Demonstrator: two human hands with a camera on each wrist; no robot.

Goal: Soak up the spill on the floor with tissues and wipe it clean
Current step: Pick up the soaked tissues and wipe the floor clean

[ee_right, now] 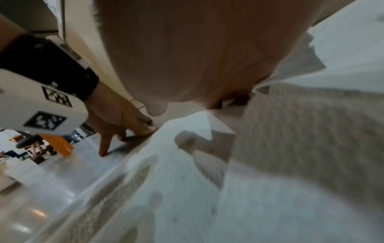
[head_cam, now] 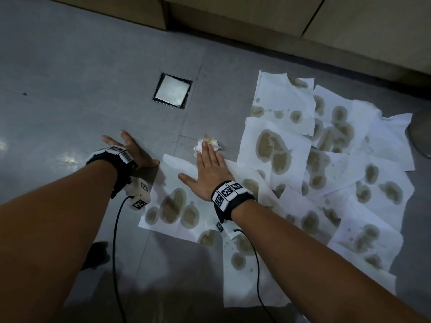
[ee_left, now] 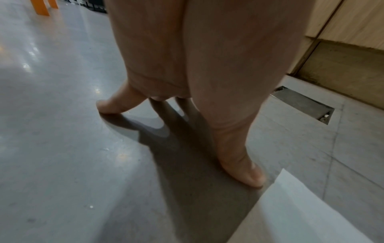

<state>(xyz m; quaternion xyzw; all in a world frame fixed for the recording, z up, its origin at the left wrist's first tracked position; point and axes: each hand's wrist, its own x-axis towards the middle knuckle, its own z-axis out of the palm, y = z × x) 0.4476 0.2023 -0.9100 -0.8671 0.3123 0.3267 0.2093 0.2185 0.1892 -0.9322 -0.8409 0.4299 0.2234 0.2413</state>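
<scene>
Several white tissue sheets [head_cam: 326,173] lie spread over the grey floor [head_cam: 70,89], each blotched with brownish wet patches. My right hand [head_cam: 207,169] lies flat with straight fingers; its fingertips press a small crumpled tissue wad [head_cam: 200,145] stained yellow-brown at the top. The palm rests over the top edge of the nearest sheet [head_cam: 177,201]. My left hand [head_cam: 130,150] is spread on bare floor left of that sheet, fingers straight, holding nothing. In the left wrist view the left fingers [ee_left: 245,174] prop on the floor beside a sheet's corner [ee_left: 290,213].
A square metal floor hatch [head_cam: 172,90] sits above the hands. Beige cabinet bases [head_cam: 256,17] run along the top. A round grey object [head_cam: 422,136] shows at the right edge. Cables trail from both wrist units. Bare floor lies to the left.
</scene>
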